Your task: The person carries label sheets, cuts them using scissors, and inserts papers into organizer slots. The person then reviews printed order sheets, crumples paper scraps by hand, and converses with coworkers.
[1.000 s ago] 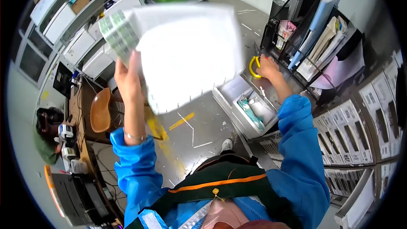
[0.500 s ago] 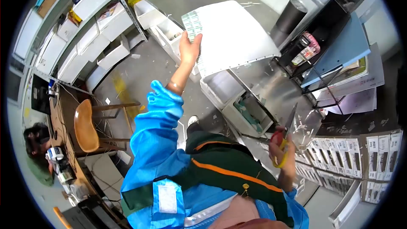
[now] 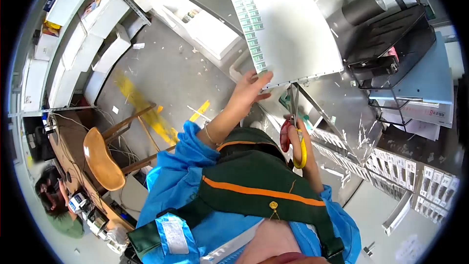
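A white sheet [image 3: 298,34] with green printed labels [image 3: 251,24] along its left side lies on the metal table. My left hand [image 3: 246,95] is at its lower left corner, fingers apart, fingertips right at the edge. In my right hand [image 3: 302,139] is a pair of scissors [image 3: 293,102], one handle loop red and the other yellow. The blades point up towards the sheet's lower edge and overlap it in this view.
White bins [image 3: 210,32] stand beyond my left arm, and a wooden chair [image 3: 100,159] stands to the left. A black cylinder [image 3: 364,6] and a file rack [image 3: 391,80] are on the right. Paper scraps litter the table and floor. Another person [image 3: 61,205] sits at the far left.
My right hand has brought the scissors left and up to the sheet's lower edge. My left hand has shifted down along the sheet to its lower corner, and its fingers have spread. The view has turned.
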`<state>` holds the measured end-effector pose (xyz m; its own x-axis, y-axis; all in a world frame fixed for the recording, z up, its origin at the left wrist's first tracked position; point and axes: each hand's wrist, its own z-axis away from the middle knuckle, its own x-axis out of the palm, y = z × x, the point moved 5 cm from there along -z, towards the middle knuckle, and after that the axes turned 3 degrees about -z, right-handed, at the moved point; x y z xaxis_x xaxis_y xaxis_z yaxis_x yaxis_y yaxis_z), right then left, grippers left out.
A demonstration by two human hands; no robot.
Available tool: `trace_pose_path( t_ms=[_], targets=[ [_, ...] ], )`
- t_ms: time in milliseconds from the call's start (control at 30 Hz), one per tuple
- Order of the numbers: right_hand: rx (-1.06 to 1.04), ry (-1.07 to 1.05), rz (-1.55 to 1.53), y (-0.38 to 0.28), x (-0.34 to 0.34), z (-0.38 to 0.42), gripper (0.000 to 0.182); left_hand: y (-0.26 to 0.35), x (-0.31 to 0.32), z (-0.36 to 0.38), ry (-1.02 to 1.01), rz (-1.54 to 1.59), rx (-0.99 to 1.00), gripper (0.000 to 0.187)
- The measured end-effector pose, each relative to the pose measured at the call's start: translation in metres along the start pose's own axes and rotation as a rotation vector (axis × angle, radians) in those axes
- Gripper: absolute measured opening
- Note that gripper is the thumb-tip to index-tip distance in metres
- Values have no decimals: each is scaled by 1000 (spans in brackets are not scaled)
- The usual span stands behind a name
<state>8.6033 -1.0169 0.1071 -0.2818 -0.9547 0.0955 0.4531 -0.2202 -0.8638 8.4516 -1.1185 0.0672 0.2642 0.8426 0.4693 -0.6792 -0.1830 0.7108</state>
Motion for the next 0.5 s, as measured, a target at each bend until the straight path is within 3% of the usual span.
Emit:
trace_pose_path(
  t_ms=[67, 100, 133, 233, 267, 333, 367, 500],
  targets=[
    [-32, -16, 186, 7, -5, 0, 31, -2, 5, -12, -23, -61, -51, 32],
    [-15, -49, 236, 14, -12, 3, 36, -2, 7, -17, -5, -18, 74, 16],
    [-92, -147, 276, 10, -12, 4, 43, -4, 8, -16, -12, -20, 67, 16],
    [23, -237, 299, 22, -17, -3, 51, -8, 10, -6, -27, -43, 71, 17],
    [76, -224, 341, 12, -12, -6, 51, -11, 9, -6, -29, -46, 74, 17],
    [-30, -96, 343, 13, -9, -19, 50, -13, 9, -6, -42, -53, 81, 18],
    [-64, -60, 363, 13, -6, -23, 38, -11, 10, -5, -55, -80, 72, 19],
    [-116, -22, 367, -8, 10, -31, 35, -12, 11, -4, -56, -114, 80, 19]
  ],
)
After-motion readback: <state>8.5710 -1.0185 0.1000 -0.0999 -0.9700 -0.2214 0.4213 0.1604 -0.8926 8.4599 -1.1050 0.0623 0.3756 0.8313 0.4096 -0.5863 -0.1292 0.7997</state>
